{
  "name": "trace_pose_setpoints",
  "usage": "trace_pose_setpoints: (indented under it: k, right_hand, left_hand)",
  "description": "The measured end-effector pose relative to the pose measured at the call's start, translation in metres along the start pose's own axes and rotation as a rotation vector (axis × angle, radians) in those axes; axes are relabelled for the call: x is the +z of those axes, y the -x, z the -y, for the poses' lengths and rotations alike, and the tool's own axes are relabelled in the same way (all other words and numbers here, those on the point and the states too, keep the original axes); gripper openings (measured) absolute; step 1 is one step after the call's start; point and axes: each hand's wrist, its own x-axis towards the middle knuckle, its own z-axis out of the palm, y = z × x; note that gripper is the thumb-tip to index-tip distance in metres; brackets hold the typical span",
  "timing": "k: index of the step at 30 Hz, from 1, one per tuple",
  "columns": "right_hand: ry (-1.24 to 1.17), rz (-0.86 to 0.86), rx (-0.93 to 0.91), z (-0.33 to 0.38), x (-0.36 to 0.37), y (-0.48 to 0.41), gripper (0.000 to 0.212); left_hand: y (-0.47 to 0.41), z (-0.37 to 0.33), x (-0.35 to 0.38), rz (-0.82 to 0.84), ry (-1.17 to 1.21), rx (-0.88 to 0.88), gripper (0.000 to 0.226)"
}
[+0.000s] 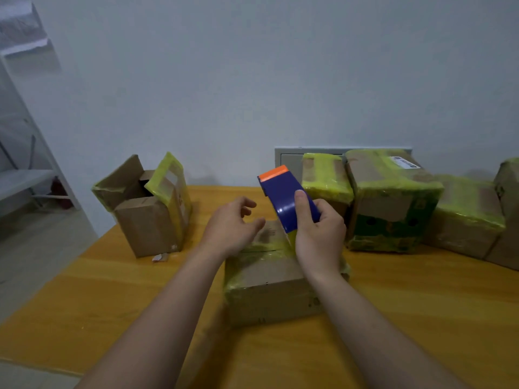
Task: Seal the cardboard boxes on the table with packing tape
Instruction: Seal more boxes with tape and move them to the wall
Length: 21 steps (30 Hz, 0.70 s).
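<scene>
Right hand [318,234] grips dispenser [286,197] above centre box [269,284]; left hand [233,226] loose, empty, also over box.

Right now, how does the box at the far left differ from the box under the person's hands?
The left box stands tall with its flaps raised and top open; the near box lies low with flaps shut and taped. The left box sits apart from the hands, while the right hand holds the tape dispenser over the near box. Both are brown cardboard with yellow-green tape.
</scene>
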Motion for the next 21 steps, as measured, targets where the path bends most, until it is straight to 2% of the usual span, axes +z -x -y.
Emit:
trace_pose_setpoints:
  k: [5, 9, 11, 16, 19, 21]
  right_hand:
    - [-0.02, 0.015, 0.011, -0.004, 0.004, -0.007, 0.046]
    - [-0.042, 0.076, 0.023, -0.007, 0.004, -0.009, 0.048]
    - [-0.063, 0.088, 0.037, -0.008, 0.003, -0.009, 0.05]
    - [-0.094, 0.092, 0.068, -0.008, 0.001, -0.011, 0.047]
    - [-0.1, 0.093, 0.07, -0.007, 0.001, -0.01, 0.05]
    - [-0.103, 0.096, 0.079, -0.006, 0.001, -0.01, 0.049]
  left_hand:
    - [-0.03, 0.004, 0.012, 0.007, -0.163, 0.016, 0.016]
    - [-0.035, 0.011, 0.02, 0.028, -0.141, 0.11, 0.018]
    - [-0.034, 0.018, 0.019, 0.03, 0.016, 0.065, 0.015]
    - [-0.026, 0.019, 0.011, 0.06, 0.758, -0.216, 0.013]
    - [-0.02, 0.021, 0.01, -0.001, 0.981, -0.264, 0.019]
    - [-0.013, 0.022, 0.011, 0.003, 0.978, -0.266, 0.022]
